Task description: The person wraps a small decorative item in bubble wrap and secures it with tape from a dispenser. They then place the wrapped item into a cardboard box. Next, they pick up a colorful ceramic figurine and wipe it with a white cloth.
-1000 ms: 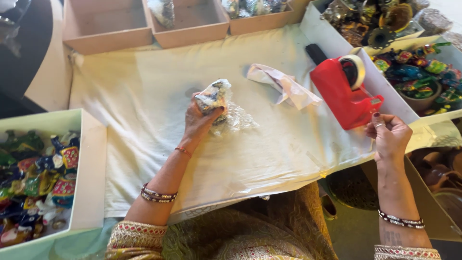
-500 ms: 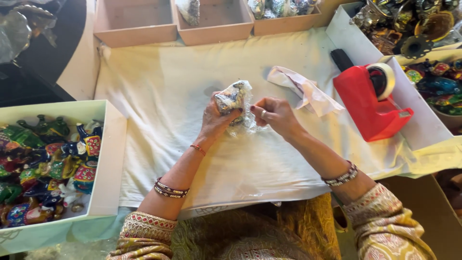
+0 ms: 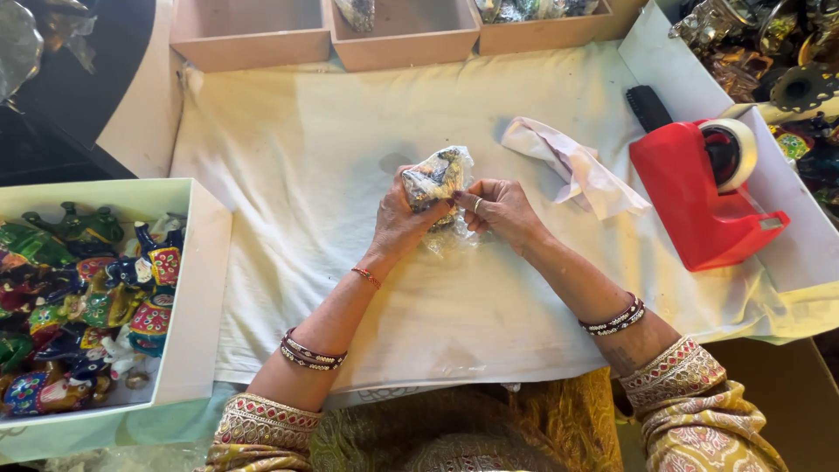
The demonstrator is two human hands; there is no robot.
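Patterned yellow sleeves and banded bangles sat nearest the desk's near edge, both forearms reaching in over the cream cloth [image 3: 350,140] that covered the desk. At the near left corner stood a white box [image 3: 197,297] crowded with painted elephant figurines [image 3: 87,297] in green, red and blue. Toward the middle of the cloth, the left hand [image 3: 400,223] was curled around a small figure wrapped in clear crinkled plastic [image 3: 437,177], gripping it from the left and below, while the right hand [image 3: 500,210] touched the wrapping with pinched fingertips on its right side; the bundle was held just above the cloth, with loose plastic trailing beneath it. Just beyond and to the right lay a crumpled white paper [image 3: 577,166]. A red tape dispenser [image 3: 699,201] stood by the right edge. Along the far edge ran a row of shallow pinkish cardboard trays [image 3: 253,39].
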